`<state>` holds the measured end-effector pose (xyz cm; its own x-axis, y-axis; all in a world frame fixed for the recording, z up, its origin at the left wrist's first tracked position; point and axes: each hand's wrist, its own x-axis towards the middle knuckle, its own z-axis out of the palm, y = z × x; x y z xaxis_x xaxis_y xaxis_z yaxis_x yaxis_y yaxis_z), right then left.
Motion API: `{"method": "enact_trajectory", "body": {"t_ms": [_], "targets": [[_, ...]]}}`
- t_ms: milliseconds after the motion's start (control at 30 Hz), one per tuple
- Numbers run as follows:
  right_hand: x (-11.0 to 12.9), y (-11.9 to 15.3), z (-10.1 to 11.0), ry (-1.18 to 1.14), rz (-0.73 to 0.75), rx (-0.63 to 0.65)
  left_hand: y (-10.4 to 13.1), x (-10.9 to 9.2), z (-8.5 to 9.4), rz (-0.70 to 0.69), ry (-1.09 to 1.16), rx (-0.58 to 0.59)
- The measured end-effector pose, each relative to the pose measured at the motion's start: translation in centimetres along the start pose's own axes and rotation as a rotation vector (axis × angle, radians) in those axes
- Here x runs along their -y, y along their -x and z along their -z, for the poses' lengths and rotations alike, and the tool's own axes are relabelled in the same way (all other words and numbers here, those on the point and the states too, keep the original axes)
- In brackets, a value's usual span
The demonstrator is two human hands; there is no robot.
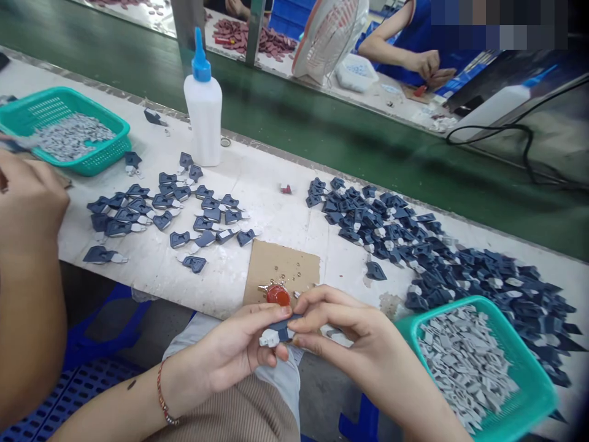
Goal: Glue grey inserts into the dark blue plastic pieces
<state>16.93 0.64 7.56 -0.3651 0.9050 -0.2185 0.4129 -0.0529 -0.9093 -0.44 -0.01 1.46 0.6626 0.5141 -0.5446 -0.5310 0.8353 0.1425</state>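
Observation:
Between my two hands, just over the table's front edge, is a small dark blue part with a light grey end [271,337]. My left hand [239,344] grips it between thumb and fingers. The fingertips of my right hand [340,328] are pinched on its other side; whether they also hold a smaller piece is hidden. Right behind my fingers, a red-orange blob of glossy material [278,294] lies on a brown cardboard piece [285,264]. Dark blue parts with grey ends [211,215] are spread to the left, and a large pile of similar parts [391,221] stretches to the right.
A green basket of grey pieces [547,393] stands at the right front, another green basket [105,156] at the left back. A white bottle with a blue nozzle [202,116] stands upright. Another person's arm [27,245] reaches in at left. A fan [329,40] and a person are across.

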Motion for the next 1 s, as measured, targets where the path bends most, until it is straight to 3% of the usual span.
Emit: {"method": "enact_trajectory", "body": {"t_ms": [167, 333, 533, 700, 833, 1000], "targets": [[-1.1, -0.5, -0.1, -0.448, -0.226, 0.095, 0.0, -0.2, 0.2, -0.007, -0.203, 0.036], [-1.9, -0.3, -1.1, -0.744, -0.277, 0.137, 0.4, -0.5, -0.2, -0.107, -0.422, 0.049], [-2.7, 0.4, -2.1, -0.656, -0.250, -0.120, 0.8, -0.3, -0.2, -0.238, -0.686, 0.082], [-3.3, 0.9, -3.2, -0.573, -0.159, -0.244, 1.0, -0.4, -0.1, -0.340, -0.838, 0.016], [-4.1, 1.3, -3.5, -0.472, -0.157, -0.358, 1.7, -2.0, 0.5, -0.473, -1.007, -0.115], [-6.0, 2.3, -3.1, -0.340, -0.156, -0.562, 2.3, -6.0, 2.4, -0.806, -1.203, -0.408]]}}
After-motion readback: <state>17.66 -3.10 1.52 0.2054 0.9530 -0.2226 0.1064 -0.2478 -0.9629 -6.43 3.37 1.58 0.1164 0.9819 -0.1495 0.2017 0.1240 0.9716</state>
